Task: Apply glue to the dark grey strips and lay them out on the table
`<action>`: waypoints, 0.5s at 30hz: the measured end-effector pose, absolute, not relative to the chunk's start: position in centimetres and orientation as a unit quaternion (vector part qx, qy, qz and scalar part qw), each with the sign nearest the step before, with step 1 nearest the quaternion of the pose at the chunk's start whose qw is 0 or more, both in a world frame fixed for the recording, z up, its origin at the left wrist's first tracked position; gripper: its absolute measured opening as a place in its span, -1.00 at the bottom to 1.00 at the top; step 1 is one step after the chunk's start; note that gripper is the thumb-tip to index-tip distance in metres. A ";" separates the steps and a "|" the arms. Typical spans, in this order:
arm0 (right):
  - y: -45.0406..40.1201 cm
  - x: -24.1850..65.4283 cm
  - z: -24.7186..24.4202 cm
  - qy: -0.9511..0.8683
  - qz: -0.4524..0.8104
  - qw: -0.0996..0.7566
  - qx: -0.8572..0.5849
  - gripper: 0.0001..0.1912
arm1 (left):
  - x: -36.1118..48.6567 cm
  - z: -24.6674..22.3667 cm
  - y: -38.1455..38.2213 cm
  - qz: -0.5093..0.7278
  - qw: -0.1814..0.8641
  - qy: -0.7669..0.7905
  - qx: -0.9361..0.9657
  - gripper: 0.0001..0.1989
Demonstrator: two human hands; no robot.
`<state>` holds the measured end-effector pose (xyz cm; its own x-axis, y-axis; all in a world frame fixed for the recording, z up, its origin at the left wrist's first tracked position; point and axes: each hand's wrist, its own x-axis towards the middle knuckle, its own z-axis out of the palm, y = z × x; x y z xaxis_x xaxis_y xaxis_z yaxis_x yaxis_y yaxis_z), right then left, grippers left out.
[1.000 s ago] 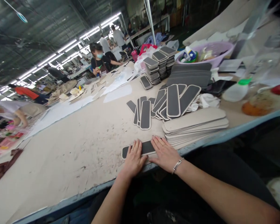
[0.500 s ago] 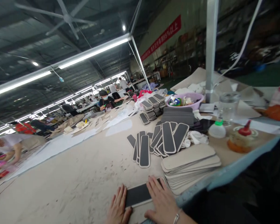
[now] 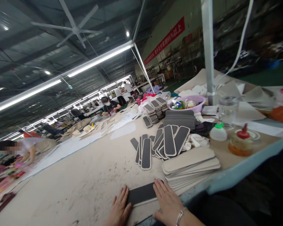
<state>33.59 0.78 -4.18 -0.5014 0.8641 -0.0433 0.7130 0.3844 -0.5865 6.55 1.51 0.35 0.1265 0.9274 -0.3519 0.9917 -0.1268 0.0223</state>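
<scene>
A long dark grey panel [image 3: 141,194] with a pale border lies flat on the table near its front edge. My left hand [image 3: 119,205] rests at the panel's left end, fingers stretched out. Over its right end lies my right hand [image 3: 167,198], flat with the fingers extended and a bracelet at the wrist. Just beyond that hand is a stack of beige rounded panels [image 3: 191,161]. Several finished-looking grey panels with pale borders [image 3: 169,140] lie fanned out behind, and a looser group [image 3: 145,153] sits to their left.
Farther back are stacked small panels [image 3: 155,108], plain grey pieces [image 3: 179,119] and a purple basin [image 3: 198,106]. On the right stand a green-capped bottle [image 3: 218,132], a clear jar [image 3: 228,110] and a red-tipped glue pot [image 3: 241,142]. A metal post [image 3: 208,53] rises behind. Co-workers work at the left.
My right hand has slid slightly to the right along the panel, baring more of its dark surface. My left hand stays at the left end. The camera view has shifted a little.
</scene>
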 end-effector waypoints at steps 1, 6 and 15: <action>0.7 33.4 -3.9 -0.816 0.279 0.138 -0.486 -0.05 | 6.7 0.9 1.8 -0.126 0.133 0.652 0.736 -0.36; -0.3 32.7 -1.4 -0.832 0.298 0.200 -0.424 -0.22 | 7.7 2.5 4.1 -0.072 0.110 0.647 0.751 -0.53; -1.2 30.2 -2.3 -0.936 0.150 0.212 -0.237 -0.88 | 7.7 7.9 3.9 0.054 0.310 0.659 0.683 -0.69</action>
